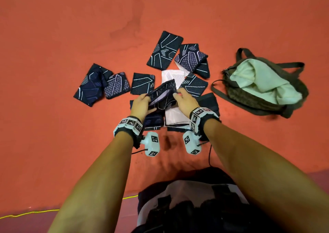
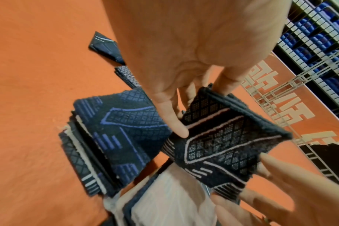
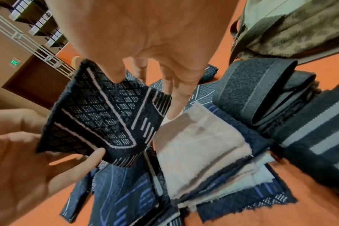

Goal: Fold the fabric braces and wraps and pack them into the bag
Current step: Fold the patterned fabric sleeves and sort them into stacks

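I was in the folding step, with one dark knitted brace with pale line patterning lifted between my hands at the centre of the head view, above the stack below my wrists. My left hand held its left end, thumb on the patterned face and fingers behind. My right hand pinched the right end with the thumb on top; the other fingers hung loosely straight past the edge, touching nothing that I could see. The brace sagged between the two grips, partly doubled over, so I judged the fold only half made. The next move seemed to call for bringing the two ends together evenly, then carrying the piece right to the bag.

Just under the brace lay a stack of white and navy fabric pieces, and to its right in the right wrist view a grey-banded black wrap. Farther up the frame, more dark patterned braces were spread flat on the orange floor, some at centre left, others toward upper centre around a white mesh piece.

Farthest, at the right of the head view, the olive fabric bag with pale green lining lay open, well apart from my hands.
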The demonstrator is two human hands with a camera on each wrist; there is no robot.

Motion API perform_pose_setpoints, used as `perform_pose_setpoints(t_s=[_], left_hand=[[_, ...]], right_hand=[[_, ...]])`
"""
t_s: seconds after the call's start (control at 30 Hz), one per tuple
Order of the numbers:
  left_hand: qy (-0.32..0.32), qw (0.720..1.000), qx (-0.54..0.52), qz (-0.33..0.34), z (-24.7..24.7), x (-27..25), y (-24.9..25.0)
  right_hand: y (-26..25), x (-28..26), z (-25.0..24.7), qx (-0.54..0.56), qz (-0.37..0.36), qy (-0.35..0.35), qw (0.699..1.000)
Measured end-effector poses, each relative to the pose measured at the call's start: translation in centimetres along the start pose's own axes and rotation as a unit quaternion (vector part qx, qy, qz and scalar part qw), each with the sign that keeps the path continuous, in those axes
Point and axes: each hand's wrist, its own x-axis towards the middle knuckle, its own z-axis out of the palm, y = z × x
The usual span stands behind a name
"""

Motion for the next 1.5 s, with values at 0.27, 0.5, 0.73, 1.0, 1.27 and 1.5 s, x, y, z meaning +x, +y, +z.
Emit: perform_pose_setpoints(t_s=[0.27,0.5,0.73,1.0,1.27,1.5], left_hand=[[0.006,0.994,0.104,0.027,-2.8,-2.0,-4.1],[-0.018,1.000,0.023,0.008,-3.4,-4.6,-6.1],[-0.019,0.996,0.050,-0.077,-5.5,-5.4,-8.3],[0.020,0.993,0.052,-0.102,-7.8,-6.7,-10.7],[0.022,0.985,-0.018,-0.168,-9.3,-8.0,-12.3],[-0.037,0.985,0.008,-0.167,-9.5,-9.6,-14.1]], right_hand=[[0.7,-2.6,1.3,-0.006,0.004,-0.021,1.000],[2.7,-3.8,3.6,-0.015,0.020,-0.048,0.999],[2.7,-4.6,5.5,-0.041,0.016,-0.074,0.996],[2.7,-5.1,8.8,0.005,0.033,-0.132,0.991],[3.5,-4.8,11.1,-0.017,0.032,-0.113,0.993],[6.3,-4.5,12.2,-0.068,0.030,-0.105,0.992]])
